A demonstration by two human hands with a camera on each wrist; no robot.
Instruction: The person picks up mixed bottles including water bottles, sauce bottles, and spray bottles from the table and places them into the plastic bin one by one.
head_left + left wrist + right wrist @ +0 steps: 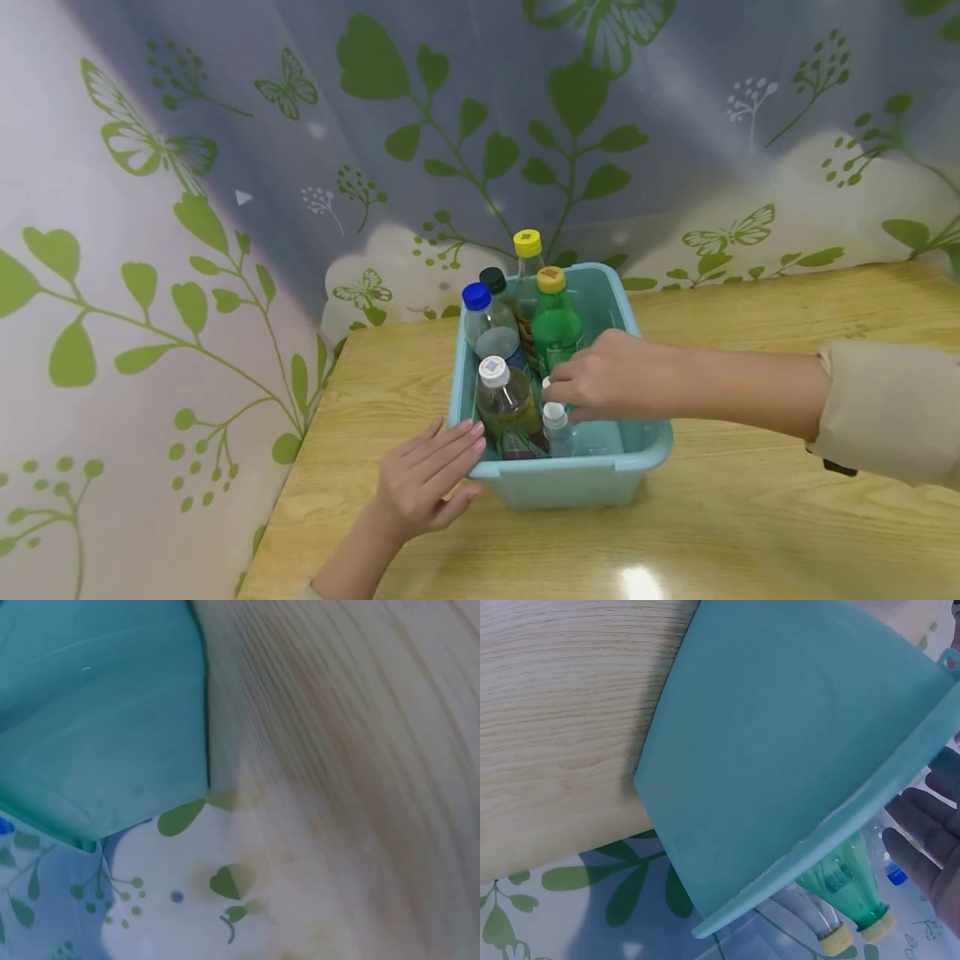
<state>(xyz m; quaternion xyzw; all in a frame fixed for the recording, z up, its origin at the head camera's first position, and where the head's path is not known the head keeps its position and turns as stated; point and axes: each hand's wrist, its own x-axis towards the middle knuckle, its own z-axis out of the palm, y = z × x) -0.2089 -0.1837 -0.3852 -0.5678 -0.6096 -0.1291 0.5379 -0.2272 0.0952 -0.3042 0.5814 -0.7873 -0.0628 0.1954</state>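
Note:
A light-blue plastic bin point(558, 487) stands on the table with several bottles upright in it. My left hand point(431, 479) rests on its near left rim, fingers straight, close to a white-capped bottle of dark drink point(510, 412). My right hand point(600, 379) reaches over the right rim into the bin, its bent fingers at a white cap point(547, 383), which they partly cover. Just below these fingers stands a small clear bottle point(557, 433) with a white top. In the right wrist view the fingers point(922, 825) show beyond the rim, the fingertips partly hidden.
Behind in the bin are a green bottle point(557, 325) with a yellow cap, a clear bottle with a blue cap point(477, 296), a dark-capped bottle point(492, 280) and a tall yellow-capped bottle point(528, 243). A leaf-patterned curtain point(480, 125) hangs behind the wooden table point(750, 517).

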